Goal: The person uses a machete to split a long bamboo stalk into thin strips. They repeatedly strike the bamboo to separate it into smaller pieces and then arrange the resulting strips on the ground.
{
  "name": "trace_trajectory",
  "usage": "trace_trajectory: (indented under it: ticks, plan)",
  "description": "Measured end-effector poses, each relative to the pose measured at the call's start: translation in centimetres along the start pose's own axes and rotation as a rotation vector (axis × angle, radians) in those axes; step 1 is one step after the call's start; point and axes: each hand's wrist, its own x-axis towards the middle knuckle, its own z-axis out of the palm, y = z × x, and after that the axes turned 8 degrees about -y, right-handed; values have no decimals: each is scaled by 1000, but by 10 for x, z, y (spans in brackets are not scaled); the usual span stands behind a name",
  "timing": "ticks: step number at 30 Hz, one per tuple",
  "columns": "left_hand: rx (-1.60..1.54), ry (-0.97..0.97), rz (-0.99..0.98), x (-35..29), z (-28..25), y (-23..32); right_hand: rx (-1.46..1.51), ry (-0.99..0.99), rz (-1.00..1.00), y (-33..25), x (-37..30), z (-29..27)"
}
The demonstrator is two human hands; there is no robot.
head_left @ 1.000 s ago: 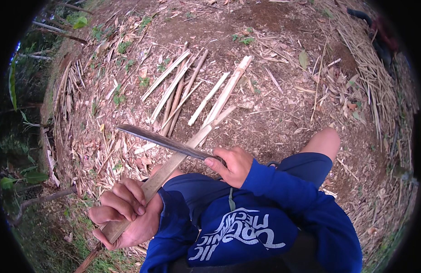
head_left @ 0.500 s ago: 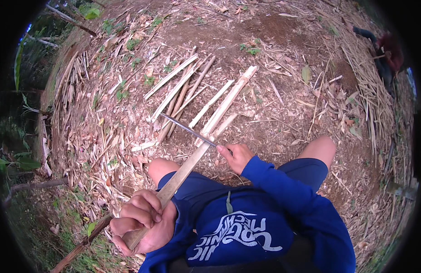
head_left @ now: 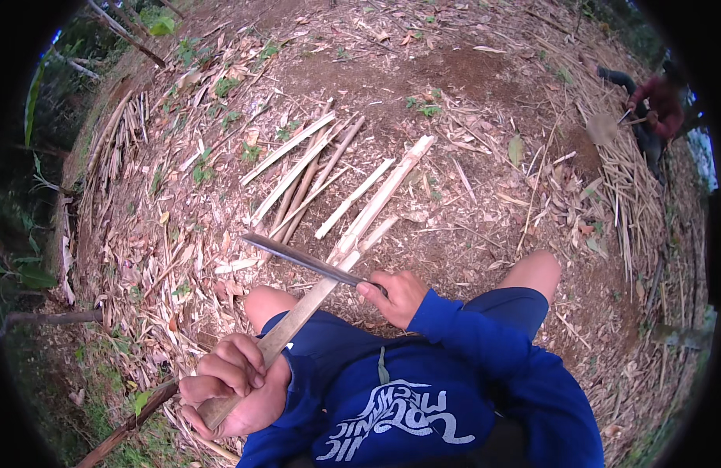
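My left hand (head_left: 235, 382) is closed around the near end of a long flat wooden strip (head_left: 298, 318), which slants away from me up and to the right. Pale cut wood shows near its far part, where I cannot tell it from the sticks lying beyond. In my right hand (head_left: 398, 296) is the handle of a long dark-bladed knife (head_left: 302, 257), gripped with the thumb along it. The blade points left and crosses over the strip, touching or just above it. Beyond it lie split pale sticks (head_left: 380, 199) on the ground.
More pale and brown sticks (head_left: 294, 168) lie ahead, left of centre. Wood chips and dry leaves cover the soil. A long heap of thin stalks (head_left: 618, 171) runs along the right, where another person (head_left: 658, 109) is at work. A brown branch (head_left: 130, 425) lies at lower left.
The knife has slid along the strip toward me, and its blade now shows broader. My right hand has come slightly nearer. The left hand keeps its grip; the view has shifted a little.
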Motion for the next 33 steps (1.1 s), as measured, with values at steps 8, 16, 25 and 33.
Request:
trace_trajectory:
  ticks: [8, 16, 25, 33]
  plan:
    - [-5, -7, 4, -6, 23, -2, -90, 115, 460, 158, 36, 20]
    - [121, -90, 6, 12, 28, 4, 668, 178, 623, 162, 12, 61]
    - [46, 40, 151, 13, 2, -2, 683, 159, 674, 191, 11, 76]
    - [39, -20, 158, 18, -6, 1, 474, 139, 749, 207, 22, 76]
